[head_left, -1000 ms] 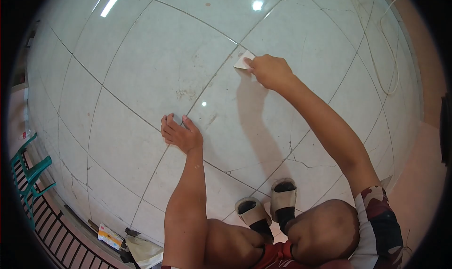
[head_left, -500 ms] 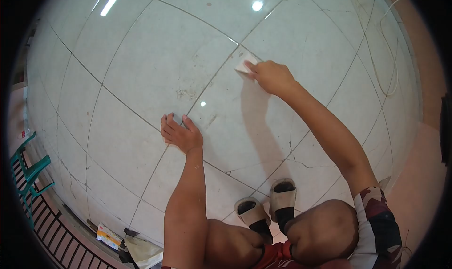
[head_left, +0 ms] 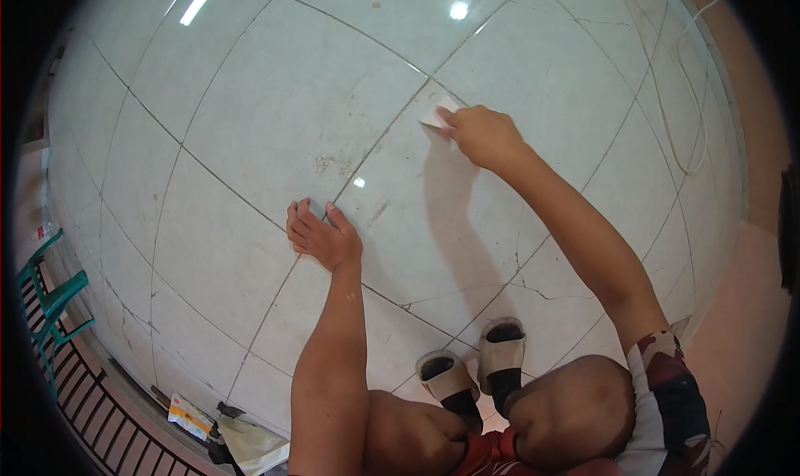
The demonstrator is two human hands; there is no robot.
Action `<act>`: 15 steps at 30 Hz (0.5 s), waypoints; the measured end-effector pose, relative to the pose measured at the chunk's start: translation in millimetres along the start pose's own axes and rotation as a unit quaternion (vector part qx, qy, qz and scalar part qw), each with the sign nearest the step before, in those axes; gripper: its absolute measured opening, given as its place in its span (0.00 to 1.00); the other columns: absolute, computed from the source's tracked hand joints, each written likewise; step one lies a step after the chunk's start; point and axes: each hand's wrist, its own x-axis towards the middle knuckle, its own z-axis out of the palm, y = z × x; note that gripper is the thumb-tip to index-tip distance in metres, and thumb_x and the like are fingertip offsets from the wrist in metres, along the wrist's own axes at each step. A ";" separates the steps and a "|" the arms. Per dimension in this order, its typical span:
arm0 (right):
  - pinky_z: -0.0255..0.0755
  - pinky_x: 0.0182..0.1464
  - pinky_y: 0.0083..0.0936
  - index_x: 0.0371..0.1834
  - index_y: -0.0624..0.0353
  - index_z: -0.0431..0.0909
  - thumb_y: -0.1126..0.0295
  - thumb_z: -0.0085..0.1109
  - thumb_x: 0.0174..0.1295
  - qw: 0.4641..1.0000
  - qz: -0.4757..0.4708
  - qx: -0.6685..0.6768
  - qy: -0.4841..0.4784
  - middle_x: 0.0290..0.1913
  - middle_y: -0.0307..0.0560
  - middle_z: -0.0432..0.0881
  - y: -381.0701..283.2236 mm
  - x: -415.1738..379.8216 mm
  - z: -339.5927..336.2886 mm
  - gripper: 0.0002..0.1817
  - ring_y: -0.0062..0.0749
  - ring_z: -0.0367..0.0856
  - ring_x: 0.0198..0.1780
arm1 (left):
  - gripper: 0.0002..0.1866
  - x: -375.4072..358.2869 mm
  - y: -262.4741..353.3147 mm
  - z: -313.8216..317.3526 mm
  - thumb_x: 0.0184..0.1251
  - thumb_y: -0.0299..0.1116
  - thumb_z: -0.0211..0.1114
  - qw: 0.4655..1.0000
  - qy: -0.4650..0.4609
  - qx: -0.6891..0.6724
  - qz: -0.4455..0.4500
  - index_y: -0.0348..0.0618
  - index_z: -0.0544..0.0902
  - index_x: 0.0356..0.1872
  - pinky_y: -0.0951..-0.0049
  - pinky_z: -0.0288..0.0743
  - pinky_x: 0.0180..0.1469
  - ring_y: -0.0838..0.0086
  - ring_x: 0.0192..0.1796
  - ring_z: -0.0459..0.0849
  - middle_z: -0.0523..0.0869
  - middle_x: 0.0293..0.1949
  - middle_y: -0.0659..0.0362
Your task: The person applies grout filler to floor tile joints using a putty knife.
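Observation:
I squat on a white tiled floor [head_left: 275, 109] in pale sandals [head_left: 475, 368]. My right hand [head_left: 482, 134] reaches far forward and presses a small white pad [head_left: 437, 114] against a tile near a grout line. My left hand [head_left: 321, 236] lies flat on the floor closer to me, fingers spread, holding nothing. Both knees show at the bottom of the view.
A white cord [head_left: 679, 84] loops across the tiles at the right, near a pinkish wall. A green chair [head_left: 46, 305] and a dark railing stand at the lower left. A small packet [head_left: 187, 415] and a crumpled white bag [head_left: 254, 447] lie by the floor's edge.
My right hand has shifted the white pad slightly along the tile. The left hand stays planted in the same spot.

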 end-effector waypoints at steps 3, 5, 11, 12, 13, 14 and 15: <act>0.80 0.44 0.46 0.67 0.48 0.79 0.59 0.50 0.77 0.999 -0.009 -0.032 -0.031 0.42 0.53 0.87 -1.9 -9.1 -1.3 0.19 0.48 0.87 0.45 | 0.22 0.3 -0.4 -1.8 0.75 0.42 0.57 1.000 0.000 0.000 0.008 0.46 0.70 0.65 0.46 0.55 0.69 0.54 0.73 0.62 0.68 0.71 0.50; 0.80 0.45 0.45 0.64 0.47 0.81 0.59 0.51 0.76 0.999 0.037 0.025 -0.018 0.43 0.52 0.88 -6.4 2.2 -9.0 0.18 0.46 0.87 0.48 | 0.22 2.6 0.6 2.1 0.75 0.42 0.57 1.000 0.004 -0.002 0.005 0.46 0.70 0.65 0.46 0.55 0.69 0.54 0.73 0.62 0.67 0.71 0.50; 0.80 0.48 0.44 0.64 0.48 0.80 0.61 0.52 0.76 0.999 0.027 0.010 -0.043 0.46 0.51 0.88 -7.6 9.0 -12.7 0.18 0.47 0.87 0.50 | 0.22 -5.7 -5.2 -3.4 0.75 0.42 0.58 1.000 -0.009 0.015 0.001 0.46 0.70 0.65 0.45 0.55 0.69 0.54 0.72 0.62 0.67 0.71 0.51; 0.80 0.48 0.44 0.64 0.48 0.80 0.61 0.52 0.76 0.999 0.028 0.008 -0.036 0.46 0.51 0.88 -6.1 6.2 -16.4 0.18 0.47 0.87 0.50 | 0.22 -0.2 -0.9 0.6 0.75 0.42 0.58 1.000 0.001 0.013 0.004 0.46 0.69 0.65 0.45 0.55 0.69 0.53 0.72 0.62 0.67 0.71 0.51; 0.80 0.48 0.44 0.64 0.49 0.80 0.61 0.51 0.76 0.999 0.027 0.004 -0.042 0.47 0.51 0.88 -6.3 -4.6 -16.3 0.18 0.46 0.87 0.51 | 0.22 -2.5 -0.4 -1.0 0.75 0.42 0.58 1.000 0.000 0.011 0.004 0.46 0.69 0.65 0.45 0.55 0.69 0.53 0.72 0.62 0.67 0.71 0.51; 0.80 0.48 0.44 0.64 0.49 0.80 0.61 0.51 0.76 0.999 0.023 -0.001 -0.045 0.47 0.51 0.88 -6.7 -8.2 -18.1 0.18 0.46 0.87 0.51 | 0.22 -3.4 -0.9 -2.3 0.75 0.42 0.58 1.000 -0.001 0.007 0.005 0.46 0.69 0.65 0.45 0.55 0.69 0.53 0.72 0.62 0.68 0.71 0.51; 0.80 0.48 0.44 0.64 0.49 0.80 0.61 0.51 0.76 0.999 0.020 -0.003 -0.039 0.47 0.51 0.88 -8.0 1.4 -22.8 0.18 0.46 0.87 0.51 | 0.22 0.3 0.4 -0.5 0.75 0.42 0.58 1.000 0.002 0.002 0.005 0.46 0.70 0.65 0.45 0.55 0.69 0.53 0.72 0.62 0.68 0.71 0.51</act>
